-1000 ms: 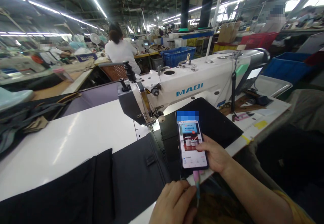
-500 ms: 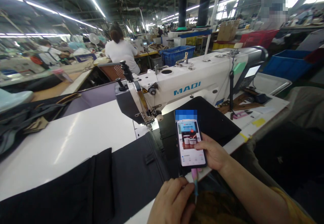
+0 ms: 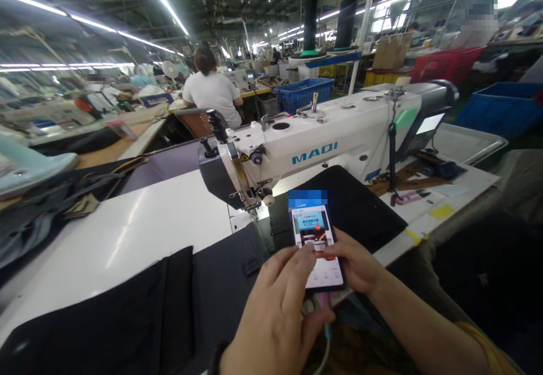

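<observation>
My right hand (image 3: 354, 264) grips a lit smartphone (image 3: 316, 233) by its right edge, just above the front edge of the sewing table. A pink plug with a cable (image 3: 326, 313) hangs from the phone's lower end. My left hand (image 3: 275, 318) is raised in front of the phone, fingers stretched out, with a fingertip touching the lower middle of the screen. Dark fabric (image 3: 229, 284) lies flat on the table under both hands and runs up to the needle of the white MAQI sewing machine (image 3: 322, 137).
More dark fabric (image 3: 106, 324) is piled at the front left, on the white table (image 3: 127, 233). Small tools and labels (image 3: 416, 188) lie at the right of the machine. A person in a white top (image 3: 212, 95) sits at a station behind. Blue crates (image 3: 301, 92) stand farther back.
My left hand has let go of the cable below the phone and risen to touch the screen. The phone has moved slightly down and left in my right hand.
</observation>
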`<state>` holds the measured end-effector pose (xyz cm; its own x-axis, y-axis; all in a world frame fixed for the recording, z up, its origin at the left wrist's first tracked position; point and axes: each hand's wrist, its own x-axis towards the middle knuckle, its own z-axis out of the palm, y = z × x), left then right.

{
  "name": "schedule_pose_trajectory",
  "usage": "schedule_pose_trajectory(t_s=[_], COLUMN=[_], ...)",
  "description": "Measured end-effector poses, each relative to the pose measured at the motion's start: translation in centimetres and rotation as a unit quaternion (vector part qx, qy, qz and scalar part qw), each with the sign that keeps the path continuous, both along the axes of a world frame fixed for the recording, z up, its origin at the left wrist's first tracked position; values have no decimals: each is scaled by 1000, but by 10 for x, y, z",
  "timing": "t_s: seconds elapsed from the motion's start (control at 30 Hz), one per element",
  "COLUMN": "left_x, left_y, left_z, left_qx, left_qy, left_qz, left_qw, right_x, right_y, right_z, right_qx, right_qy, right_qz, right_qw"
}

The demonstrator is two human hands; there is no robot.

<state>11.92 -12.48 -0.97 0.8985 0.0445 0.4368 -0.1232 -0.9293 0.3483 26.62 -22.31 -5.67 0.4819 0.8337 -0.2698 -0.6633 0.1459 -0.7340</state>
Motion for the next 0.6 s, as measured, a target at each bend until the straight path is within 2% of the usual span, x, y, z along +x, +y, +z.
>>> schedule_pose_trajectory(t_s=[0.07, 0.23, 0.6], left_x=[16, 47, 61], left_y=[2, 4, 1], left_z=[4, -3, -6], left_qx=[15, 40, 65], left_qy=[0, 14, 51], left_qz=[6, 15, 9], left_qw=[1000, 999, 997], right_x=[0, 1, 3], right_y=[-1, -1, -4], right_z=[1, 3, -1], right_qx=[9, 40, 64], right_qy=[-3, 7, 15], right_qz=[11, 21, 26], right_qw=[1000, 999, 998])
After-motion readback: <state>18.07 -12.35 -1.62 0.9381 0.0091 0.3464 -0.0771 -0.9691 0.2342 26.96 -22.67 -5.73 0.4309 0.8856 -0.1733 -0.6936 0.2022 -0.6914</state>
